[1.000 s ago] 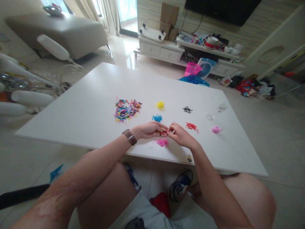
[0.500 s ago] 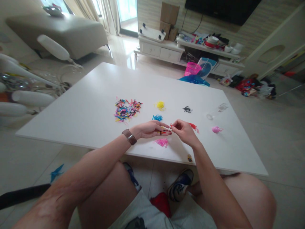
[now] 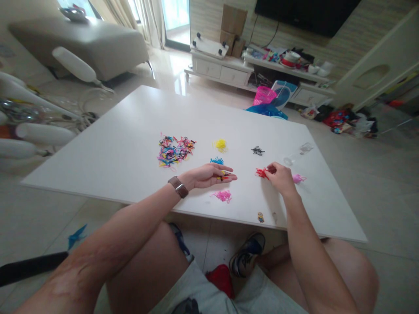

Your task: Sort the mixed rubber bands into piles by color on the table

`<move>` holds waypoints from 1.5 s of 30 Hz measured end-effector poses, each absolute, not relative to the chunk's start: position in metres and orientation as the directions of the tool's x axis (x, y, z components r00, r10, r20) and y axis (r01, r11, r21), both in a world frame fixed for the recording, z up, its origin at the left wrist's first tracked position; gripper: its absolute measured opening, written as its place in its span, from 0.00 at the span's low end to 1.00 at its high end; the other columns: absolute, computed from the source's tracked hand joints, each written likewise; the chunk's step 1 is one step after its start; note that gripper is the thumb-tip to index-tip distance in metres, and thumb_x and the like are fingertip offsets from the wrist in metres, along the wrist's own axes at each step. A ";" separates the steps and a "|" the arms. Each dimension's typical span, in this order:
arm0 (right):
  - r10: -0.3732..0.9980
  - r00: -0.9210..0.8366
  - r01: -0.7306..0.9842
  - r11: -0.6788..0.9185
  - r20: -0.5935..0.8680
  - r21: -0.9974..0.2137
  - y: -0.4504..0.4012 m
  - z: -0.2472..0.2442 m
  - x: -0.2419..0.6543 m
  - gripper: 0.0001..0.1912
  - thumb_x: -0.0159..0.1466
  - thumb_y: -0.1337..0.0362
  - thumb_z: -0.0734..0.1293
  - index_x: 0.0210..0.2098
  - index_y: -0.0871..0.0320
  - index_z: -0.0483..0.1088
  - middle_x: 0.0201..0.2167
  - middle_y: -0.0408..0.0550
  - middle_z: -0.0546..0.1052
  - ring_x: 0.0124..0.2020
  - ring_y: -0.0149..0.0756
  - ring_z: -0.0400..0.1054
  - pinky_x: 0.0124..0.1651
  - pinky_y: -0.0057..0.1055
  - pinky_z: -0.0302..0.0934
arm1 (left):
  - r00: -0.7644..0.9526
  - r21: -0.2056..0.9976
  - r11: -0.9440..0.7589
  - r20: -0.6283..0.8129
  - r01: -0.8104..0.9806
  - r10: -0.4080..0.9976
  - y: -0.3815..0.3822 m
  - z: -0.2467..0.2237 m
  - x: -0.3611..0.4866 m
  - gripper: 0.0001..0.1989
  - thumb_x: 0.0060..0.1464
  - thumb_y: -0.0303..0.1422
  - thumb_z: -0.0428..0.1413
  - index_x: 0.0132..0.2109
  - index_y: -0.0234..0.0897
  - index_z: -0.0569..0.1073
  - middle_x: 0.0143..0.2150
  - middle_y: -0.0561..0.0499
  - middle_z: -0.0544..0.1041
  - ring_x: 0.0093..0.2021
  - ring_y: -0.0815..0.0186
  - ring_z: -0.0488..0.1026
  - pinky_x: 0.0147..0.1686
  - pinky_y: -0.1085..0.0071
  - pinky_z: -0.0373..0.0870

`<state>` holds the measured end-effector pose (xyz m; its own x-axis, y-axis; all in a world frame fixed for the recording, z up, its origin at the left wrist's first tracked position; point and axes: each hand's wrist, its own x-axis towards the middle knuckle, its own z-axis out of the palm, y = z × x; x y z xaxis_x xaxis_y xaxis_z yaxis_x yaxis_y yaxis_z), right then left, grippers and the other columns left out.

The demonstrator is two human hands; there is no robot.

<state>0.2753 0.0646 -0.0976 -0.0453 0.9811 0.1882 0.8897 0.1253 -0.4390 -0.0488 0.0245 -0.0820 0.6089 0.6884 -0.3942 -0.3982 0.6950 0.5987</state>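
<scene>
My left hand (image 3: 212, 175) is held palm up above the table, fingers stretched out, with a few small rubber bands (image 3: 224, 177) in yellow, black and red lying in it. Out to the right, my right hand (image 3: 278, 175) has its thumb and fingertips pinched at the red rubber bands (image 3: 261, 173). Blue rubber bands (image 3: 216, 161) lie just beyond my left hand, pink ones (image 3: 223, 196) on its near side. Farther off are a yellow pile (image 3: 221, 145) and a black pile (image 3: 257, 150). A mixed-colour heap (image 3: 175, 151) spreads to the left.
The white table (image 3: 114, 148) also bears a clear plastic container (image 3: 306, 148), a pink bundle (image 3: 299, 179) partly behind my right hand, and a small cartoon sticker (image 3: 260, 217) near the front edge. White chairs (image 3: 46, 134) stand at the left.
My right hand has moved right, from beside my left fingertips with a red rubber band to the red pile. My left hand stays nearly in place.
</scene>
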 end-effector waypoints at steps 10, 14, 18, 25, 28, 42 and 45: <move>0.915 -0.304 0.686 0.403 0.263 -0.606 0.032 -0.063 0.198 0.08 0.63 0.60 0.69 0.35 0.57 0.78 0.32 0.48 0.78 0.29 0.33 0.69 0.34 0.31 0.63 | 0.621 0.617 0.696 -0.394 -0.367 0.677 0.023 -0.081 -0.049 0.22 0.58 0.14 0.48 0.59 0.17 0.67 0.52 0.27 0.78 0.53 0.59 0.78 0.62 0.64 0.67; 0.865 -0.468 0.567 0.450 0.180 -0.690 0.022 -0.058 0.164 0.11 0.63 0.55 0.70 0.35 0.55 0.80 0.34 0.48 0.77 0.33 0.33 0.69 0.34 0.30 0.62 | 0.623 0.637 0.670 -0.359 -0.381 0.695 0.024 -0.086 -0.048 0.19 0.56 0.14 0.50 0.54 0.21 0.73 0.48 0.32 0.80 0.48 0.62 0.80 0.61 0.65 0.67; 0.858 -0.496 0.529 0.421 0.134 -0.737 0.024 -0.059 0.158 0.10 0.63 0.56 0.70 0.35 0.55 0.81 0.33 0.47 0.75 0.33 0.32 0.69 0.33 0.30 0.61 | 0.627 0.649 0.662 -0.349 -0.375 0.696 0.025 -0.086 -0.047 0.16 0.56 0.14 0.52 0.50 0.23 0.76 0.43 0.37 0.81 0.43 0.65 0.80 0.60 0.66 0.68; 0.815 -0.577 0.571 0.446 0.049 -0.689 0.028 -0.054 0.152 0.05 0.63 0.66 0.68 0.31 0.58 0.75 0.33 0.45 0.72 0.34 0.32 0.67 0.38 0.30 0.60 | 0.624 0.662 0.654 -0.347 -0.365 0.700 0.024 -0.086 -0.047 0.17 0.55 0.13 0.52 0.50 0.24 0.76 0.42 0.38 0.81 0.42 0.66 0.80 0.58 0.66 0.69; 0.767 -0.641 0.577 0.516 0.041 -0.632 0.030 -0.056 0.156 0.04 0.64 0.68 0.66 0.33 0.58 0.72 0.36 0.47 0.71 0.41 0.36 0.66 0.45 0.33 0.61 | 0.629 0.661 0.656 -0.345 -0.364 0.697 0.024 -0.087 -0.047 0.20 0.55 0.12 0.51 0.53 0.23 0.75 0.45 0.36 0.81 0.42 0.66 0.80 0.59 0.66 0.69; 0.844 -0.473 0.571 0.512 0.252 -0.642 0.001 -0.060 0.147 0.04 0.65 0.67 0.64 0.35 0.55 0.71 0.34 0.47 0.77 0.35 0.37 0.70 0.41 0.34 0.64 | 0.604 0.640 0.657 -0.356 -0.398 0.713 0.024 -0.091 -0.044 0.17 0.55 0.12 0.52 0.50 0.23 0.76 0.45 0.34 0.80 0.44 0.64 0.80 0.53 0.70 0.73; 0.840 -0.484 0.557 0.512 0.246 -0.653 -0.003 -0.070 0.144 0.04 0.62 0.70 0.66 0.33 0.55 0.72 0.33 0.47 0.78 0.35 0.37 0.71 0.41 0.34 0.65 | 0.602 0.668 0.652 -0.369 -0.358 0.708 0.024 -0.092 -0.045 0.19 0.55 0.13 0.53 0.51 0.24 0.76 0.43 0.36 0.81 0.40 0.66 0.80 0.49 0.71 0.75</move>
